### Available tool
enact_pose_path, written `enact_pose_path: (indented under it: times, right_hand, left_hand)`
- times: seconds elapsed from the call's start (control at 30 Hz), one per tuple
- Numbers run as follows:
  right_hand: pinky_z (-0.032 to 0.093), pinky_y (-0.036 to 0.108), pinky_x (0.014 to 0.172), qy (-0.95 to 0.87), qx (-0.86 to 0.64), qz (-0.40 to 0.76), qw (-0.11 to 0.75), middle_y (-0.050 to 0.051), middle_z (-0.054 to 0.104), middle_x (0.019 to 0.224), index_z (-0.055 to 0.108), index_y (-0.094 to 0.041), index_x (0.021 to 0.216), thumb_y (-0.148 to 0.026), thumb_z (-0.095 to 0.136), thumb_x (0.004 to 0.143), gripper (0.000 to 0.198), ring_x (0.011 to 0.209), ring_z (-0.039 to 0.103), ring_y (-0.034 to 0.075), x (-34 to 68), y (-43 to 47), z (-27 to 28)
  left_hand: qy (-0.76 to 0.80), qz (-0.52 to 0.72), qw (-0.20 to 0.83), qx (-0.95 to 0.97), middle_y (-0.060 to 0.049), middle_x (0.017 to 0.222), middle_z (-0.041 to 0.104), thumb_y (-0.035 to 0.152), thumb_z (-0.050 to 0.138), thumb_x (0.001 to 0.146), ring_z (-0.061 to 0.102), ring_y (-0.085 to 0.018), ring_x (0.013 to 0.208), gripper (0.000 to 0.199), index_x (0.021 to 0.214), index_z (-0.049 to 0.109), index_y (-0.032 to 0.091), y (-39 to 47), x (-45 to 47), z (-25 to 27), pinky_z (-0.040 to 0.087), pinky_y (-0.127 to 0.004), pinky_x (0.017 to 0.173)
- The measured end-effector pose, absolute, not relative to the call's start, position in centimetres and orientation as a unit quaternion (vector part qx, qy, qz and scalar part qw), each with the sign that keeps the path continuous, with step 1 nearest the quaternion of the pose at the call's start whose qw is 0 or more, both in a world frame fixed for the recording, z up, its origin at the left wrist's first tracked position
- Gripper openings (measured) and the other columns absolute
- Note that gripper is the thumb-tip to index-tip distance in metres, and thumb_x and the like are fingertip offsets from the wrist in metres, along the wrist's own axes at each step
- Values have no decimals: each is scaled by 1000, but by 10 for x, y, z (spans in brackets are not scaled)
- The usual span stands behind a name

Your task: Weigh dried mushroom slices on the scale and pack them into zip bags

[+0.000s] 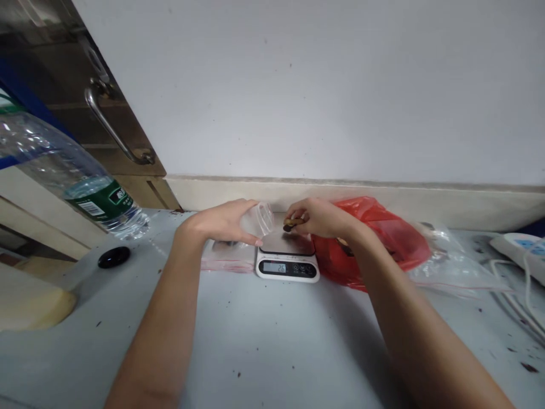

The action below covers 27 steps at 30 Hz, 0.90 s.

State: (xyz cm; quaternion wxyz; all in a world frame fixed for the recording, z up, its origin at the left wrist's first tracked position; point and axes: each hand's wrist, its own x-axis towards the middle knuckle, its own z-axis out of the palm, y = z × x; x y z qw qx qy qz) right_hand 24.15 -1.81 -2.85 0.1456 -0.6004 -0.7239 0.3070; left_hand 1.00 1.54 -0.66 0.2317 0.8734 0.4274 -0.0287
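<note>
My left hand (223, 220) is closed around a small clear plastic bag (260, 220), its mouth facing right over the left side of the scale. Pinched in the fingers of my right hand (318, 217) is a brown dried piece (293, 223) with a dark end; its exact kind I cannot make out. The piece is above the metal plate of a white digital kitchen scale (287, 268), whose display seems to read 26 or 2.6. Beside the scale, under my right forearm, lies an open red plastic bag (392, 238) with brown pieces partly visible inside.
Flat zip bags (227, 265) lie left of the scale, and more clear bags (455, 267) lie right of the red bag. A tilted water bottle (97, 199) and a black round object (114, 257) are at left. At right sits a white device (517, 250) with cables. The wall (315, 91) rises behind.
</note>
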Motion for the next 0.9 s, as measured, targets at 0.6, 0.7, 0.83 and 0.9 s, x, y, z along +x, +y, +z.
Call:
enact_pose_path:
  times: [0.6,0.7,0.83,0.9]
  right_hand:
    - [51,49,105,-785,-394,256,404,12,70,136,80,-23,85,-50,79,81,27,136,57,35,264,-55,8]
    - [51,48,103,-789,-351,310,397,12,71,134,77,-23,76,-48,82,79,26,130,62,33,270,-56,9]
    - [53,48,98,-791,-341,296,413,13,72,128,74,-21,72,-44,83,79,26,117,67,30,270,-56,9]
    - [54,47,96,-786,-352,257,438,13,72,125,71,-21,70,-46,83,79,29,113,67,29,267,-56,8]
  left_hand:
    - [229,170,387,877,-13,150,60,59,72,87,56,-33,138,73,147,53,22,3,24,3,47,-44,110]
    - [191,192,461,845,-15,136,68,66,73,86,67,-33,122,77,146,56,22,6,23,-2,55,-44,100]
    - [155,198,504,826,-11,111,77,77,68,84,72,-28,106,76,136,65,21,8,24,-5,57,-39,94]
    - [159,191,502,829,-11,113,77,75,70,84,72,-26,108,70,130,69,22,7,25,-4,56,-38,96]
